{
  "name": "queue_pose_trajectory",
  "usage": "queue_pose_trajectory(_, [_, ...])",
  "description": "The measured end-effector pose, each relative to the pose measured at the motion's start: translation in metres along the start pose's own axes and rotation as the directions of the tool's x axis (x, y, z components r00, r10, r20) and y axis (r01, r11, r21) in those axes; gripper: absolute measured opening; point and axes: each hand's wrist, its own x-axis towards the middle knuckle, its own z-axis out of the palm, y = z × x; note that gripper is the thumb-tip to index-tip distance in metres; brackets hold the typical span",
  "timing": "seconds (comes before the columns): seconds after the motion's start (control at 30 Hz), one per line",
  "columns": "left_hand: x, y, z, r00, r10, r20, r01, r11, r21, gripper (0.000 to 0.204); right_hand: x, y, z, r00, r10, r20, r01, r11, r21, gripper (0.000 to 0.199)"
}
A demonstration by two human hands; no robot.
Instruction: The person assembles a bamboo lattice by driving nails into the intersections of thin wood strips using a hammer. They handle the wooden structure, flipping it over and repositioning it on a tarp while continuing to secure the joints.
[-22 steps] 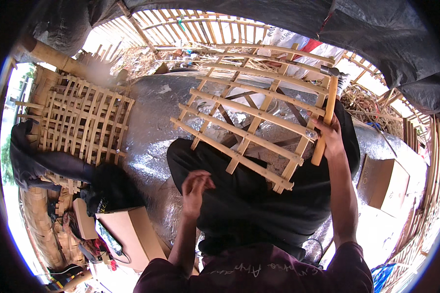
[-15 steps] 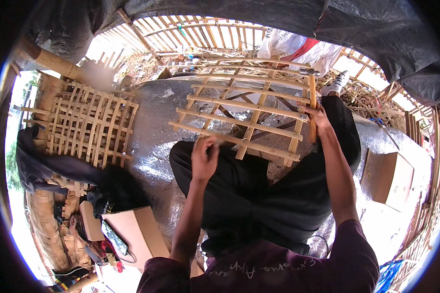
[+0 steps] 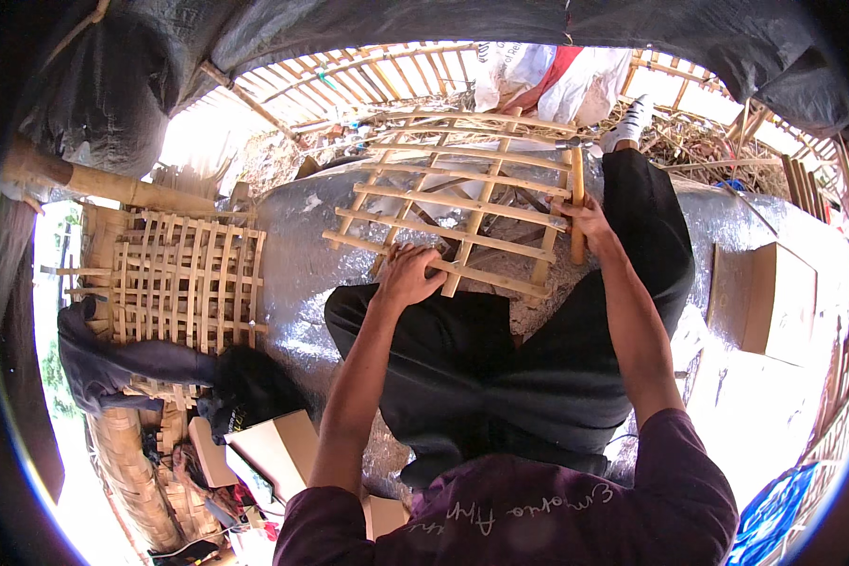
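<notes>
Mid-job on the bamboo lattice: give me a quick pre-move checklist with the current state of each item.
1. Left hand on the bamboo lattice near edge: ok, fingers curled over the front slat.
2. Right hand on the right upright slat: ok, gripping it.
3. Lattice supported: ok, held over the lap, tilted away.
4. Joints tight: cannot tell, too small to see.
5. Finished lattice panels out of the way: ok, stacked to the left.
6. Cardboard box apart from the right arm: ok.

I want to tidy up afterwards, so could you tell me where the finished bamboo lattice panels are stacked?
In the head view the stacked bamboo lattice panels lie on the person's left, beside the silver ground sheet, just above a dark cloth bundle.
</notes>
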Motion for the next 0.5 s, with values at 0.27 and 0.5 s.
queue_pose_trajectory(0.27, [-0.002,-0.004,0.03,0.988,-0.084,0.127,0.082,0.996,0.023,0.03,0.0,0.016,-0.001,0.992,-0.119,-0.04,0.119,0.993,-0.004,0.034])
queue_pose_trajectory(0.5, [0.0,-0.006,0.036,0.987,-0.085,0.135,0.078,0.995,0.056,0.032,-0.01,0.017,0.002,0.991,-0.107,-0.083,0.109,0.994,0.014,0.036])
